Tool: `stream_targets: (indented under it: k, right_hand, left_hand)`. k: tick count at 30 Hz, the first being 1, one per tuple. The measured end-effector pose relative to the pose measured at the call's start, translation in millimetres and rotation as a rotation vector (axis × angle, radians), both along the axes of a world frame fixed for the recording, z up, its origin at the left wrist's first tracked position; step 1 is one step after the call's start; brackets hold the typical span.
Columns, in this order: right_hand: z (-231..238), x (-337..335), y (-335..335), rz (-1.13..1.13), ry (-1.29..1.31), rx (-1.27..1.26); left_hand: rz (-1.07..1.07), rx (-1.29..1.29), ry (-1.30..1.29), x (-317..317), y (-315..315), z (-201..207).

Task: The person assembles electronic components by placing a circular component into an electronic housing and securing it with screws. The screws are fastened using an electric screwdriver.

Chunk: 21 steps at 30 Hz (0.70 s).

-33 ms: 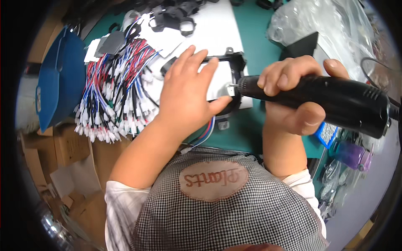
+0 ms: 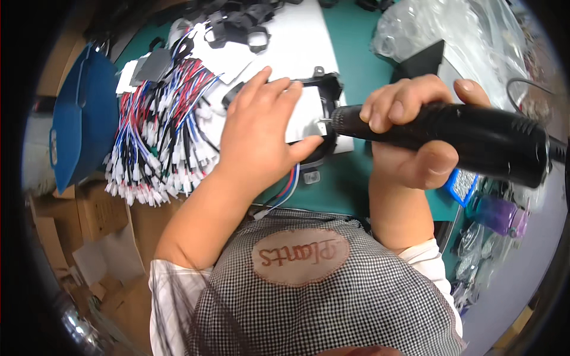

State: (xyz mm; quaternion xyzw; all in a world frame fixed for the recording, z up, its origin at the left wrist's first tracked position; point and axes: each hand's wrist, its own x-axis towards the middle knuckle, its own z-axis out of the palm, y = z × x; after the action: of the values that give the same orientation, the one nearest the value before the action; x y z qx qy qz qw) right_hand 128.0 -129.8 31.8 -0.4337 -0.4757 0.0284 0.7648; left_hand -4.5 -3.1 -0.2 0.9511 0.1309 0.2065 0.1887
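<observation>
My left hand [image 2: 256, 133] lies with its fingers stretched out over a white flat plate [image 2: 307, 107]. That plate sits in a black plastic housing [image 2: 332, 89], partly covered by the hand. Red, blue and white wires [image 2: 290, 188] come out of the housing's near side. My right hand [image 2: 409, 110] is wrapped around a black electric screwdriver [image 2: 493, 139], held almost level. Its tip points left and meets the plate's right edge, at a small bright spot [image 2: 322, 128] beside my left thumb.
Left of the housing lies a thick bundle of wires with white connectors [image 2: 172, 148], next to a blue bin [image 2: 86, 118]. Black plastic rings [image 2: 237, 32] lie at the back. Clear plastic bags [image 2: 451, 26], a blue container [image 2: 462, 187] and a purple bottle [image 2: 503, 215] are on the right.
The whole view has shifted slightly, so the bench things appear a little farther left. Both hands keep their places on the plate and the screwdriver.
</observation>
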Motion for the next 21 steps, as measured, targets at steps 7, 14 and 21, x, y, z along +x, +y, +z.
stream_targets:
  k: [7, 14, 21]
  right_hand:
    - [46.4, 21.0, -91.8, 0.033, -0.080, 0.136]
    - [35.9, 30.7, -138.8, -0.164, -0.063, 0.049]
    - [16.0, 35.3, -127.3, -0.248, -0.028, 0.096]
  left_hand:
    - [-0.086, 0.025, -0.045, 5.7, 3.6, 5.6]
    - [-0.139, -0.004, 0.024, 17.6, -11.9, -1.8]
    - [-0.144, -0.003, 0.011, 15.0, -11.7, -5.0]
